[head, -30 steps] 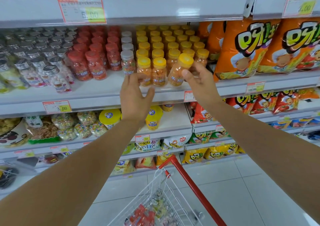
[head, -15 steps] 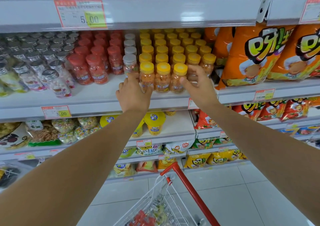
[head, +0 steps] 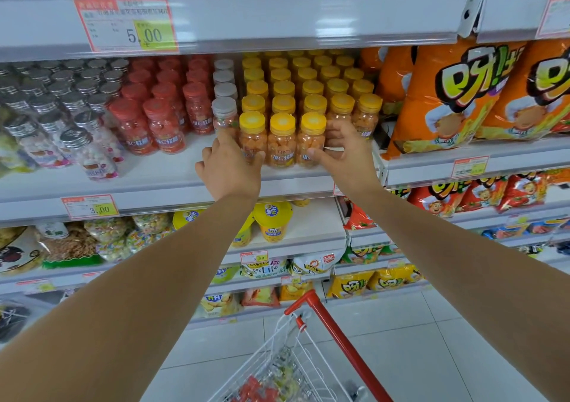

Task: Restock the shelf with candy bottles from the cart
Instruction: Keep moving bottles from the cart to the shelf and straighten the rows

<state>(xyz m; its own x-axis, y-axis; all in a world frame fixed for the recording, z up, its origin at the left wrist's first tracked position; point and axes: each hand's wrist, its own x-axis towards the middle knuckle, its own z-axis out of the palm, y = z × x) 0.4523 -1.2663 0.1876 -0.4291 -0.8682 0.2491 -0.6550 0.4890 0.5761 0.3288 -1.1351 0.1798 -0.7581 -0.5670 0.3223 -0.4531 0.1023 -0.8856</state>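
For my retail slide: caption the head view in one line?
Left hand and right hand clasp three yellow-capped candy bottles at the shelf front, cart below.

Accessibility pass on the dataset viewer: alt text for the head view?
Two bare hands bracket the front row of three yellow-capped candy bottles on a store shelf: the left hand holds the leftmost bottle, the right hand the rightmost bottle. Red-capped bottles stand to their left, orange snack bags to the right, a red-handled cart below.

White shelf (head: 160, 182), price tag (head: 89, 206) on its front lip. On it, left to right: silver-capped bottles (head: 83, 151), red-capped bottles (head: 160, 127), one file of grey-capped bottles (head: 224, 93), yellow-capped bottles (head: 282, 142) in rows. Orange snack bags (head: 444, 93) on adjoining section.
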